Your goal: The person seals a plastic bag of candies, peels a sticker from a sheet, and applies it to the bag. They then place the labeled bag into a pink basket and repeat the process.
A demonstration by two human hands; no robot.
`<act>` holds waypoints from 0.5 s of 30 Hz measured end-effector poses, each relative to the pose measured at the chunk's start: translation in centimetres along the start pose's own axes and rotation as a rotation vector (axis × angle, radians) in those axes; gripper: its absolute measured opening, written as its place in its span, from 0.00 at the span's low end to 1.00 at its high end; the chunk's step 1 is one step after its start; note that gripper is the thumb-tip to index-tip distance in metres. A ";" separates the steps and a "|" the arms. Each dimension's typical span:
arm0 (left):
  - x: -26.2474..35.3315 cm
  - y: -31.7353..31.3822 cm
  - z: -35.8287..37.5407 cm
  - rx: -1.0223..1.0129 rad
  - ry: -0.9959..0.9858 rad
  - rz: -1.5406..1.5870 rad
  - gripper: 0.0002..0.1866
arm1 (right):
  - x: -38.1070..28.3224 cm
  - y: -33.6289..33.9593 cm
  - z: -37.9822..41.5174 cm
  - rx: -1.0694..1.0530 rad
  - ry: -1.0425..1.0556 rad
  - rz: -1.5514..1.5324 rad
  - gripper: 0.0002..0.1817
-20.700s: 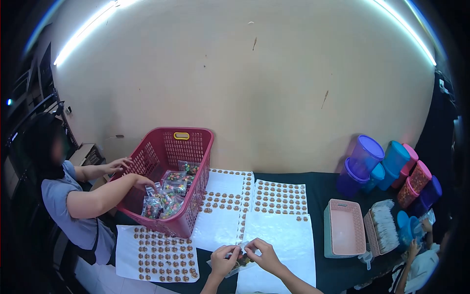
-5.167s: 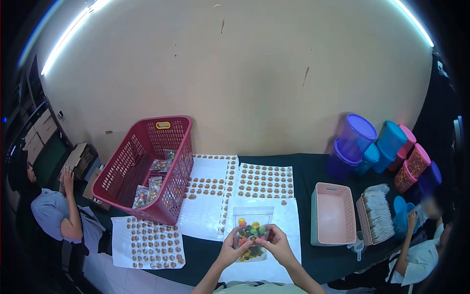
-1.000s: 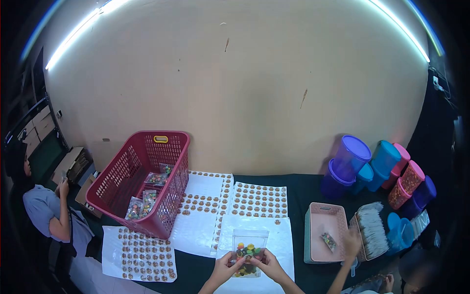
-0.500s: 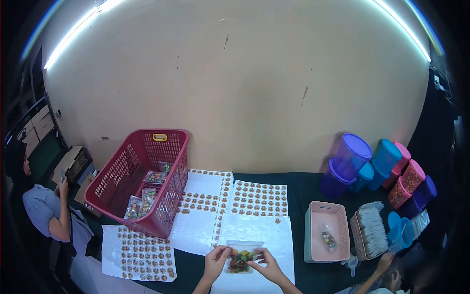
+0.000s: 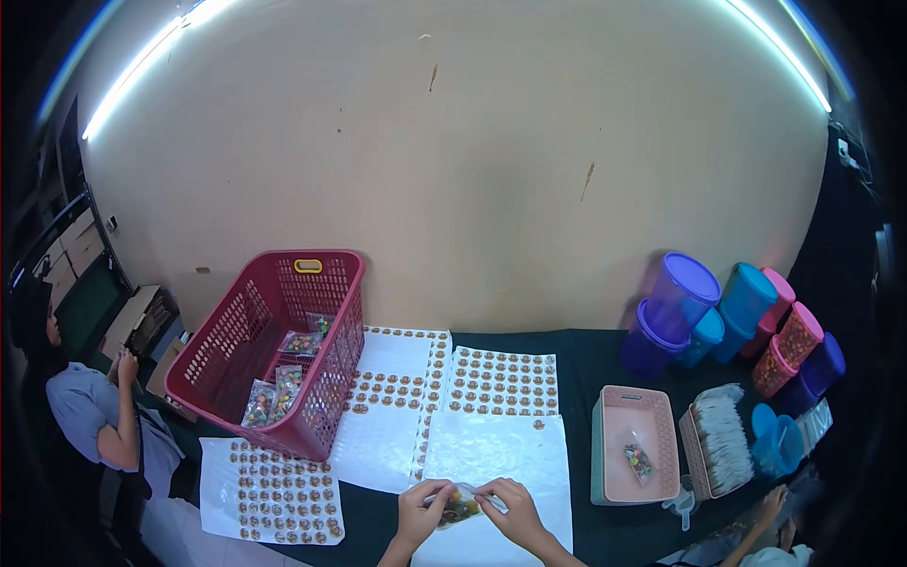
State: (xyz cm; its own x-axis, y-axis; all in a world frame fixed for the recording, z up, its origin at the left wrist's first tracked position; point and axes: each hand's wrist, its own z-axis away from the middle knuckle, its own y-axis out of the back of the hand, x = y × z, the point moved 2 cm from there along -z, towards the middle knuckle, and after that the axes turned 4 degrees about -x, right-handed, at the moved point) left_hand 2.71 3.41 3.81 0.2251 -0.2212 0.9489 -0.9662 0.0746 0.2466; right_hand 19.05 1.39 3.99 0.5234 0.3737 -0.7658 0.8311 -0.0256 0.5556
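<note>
A clear plastic pouch of colourful candies (image 5: 460, 510) is pinched at its upper edge between my two hands, over a white sticker sheet (image 5: 496, 449) at the table's front. My left hand (image 5: 421, 508) is closed on the pouch's left corner, with thumb and fingertips together. On the opposite corner, my right hand (image 5: 512, 506) grips it the same way. The pouch is tilted, so its front is only partly seen. Around it lie further sheets with rows of round brown stickers (image 5: 501, 381).
At left stands a maroon basket (image 5: 312, 416) holding several filled pouches. To the right are a pink tray (image 5: 612, 444) with one pouch, a basket of empty pouches (image 5: 723, 444), a blue container (image 5: 779, 446) and stacked tubs (image 5: 682, 293). People work at both sides.
The pouch has tipped from facing me to a slant, and both hands have shifted to its top corners. At right, the other person's hand has moved down from the blue container.
</note>
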 end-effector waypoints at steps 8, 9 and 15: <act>-1.4 1.7 -0.8 0.072 0.026 0.105 0.06 | 0.7 0.0 0.5 0.012 -0.061 -0.170 0.04; -1.7 1.5 -0.9 0.057 0.113 0.182 0.06 | 0.7 0.0 0.4 0.042 -0.067 -0.210 0.04; -0.3 0.9 -0.7 0.140 -0.230 -0.221 0.17 | 1.3 0.5 0.3 0.227 -0.216 -0.288 0.04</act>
State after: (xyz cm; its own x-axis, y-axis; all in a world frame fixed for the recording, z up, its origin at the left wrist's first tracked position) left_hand 1.82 4.20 3.89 0.4123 -0.4321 0.8021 -0.9086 -0.1300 0.3969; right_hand 20.23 1.61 3.18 0.2713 0.1935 -0.9428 0.9568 -0.1609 0.2423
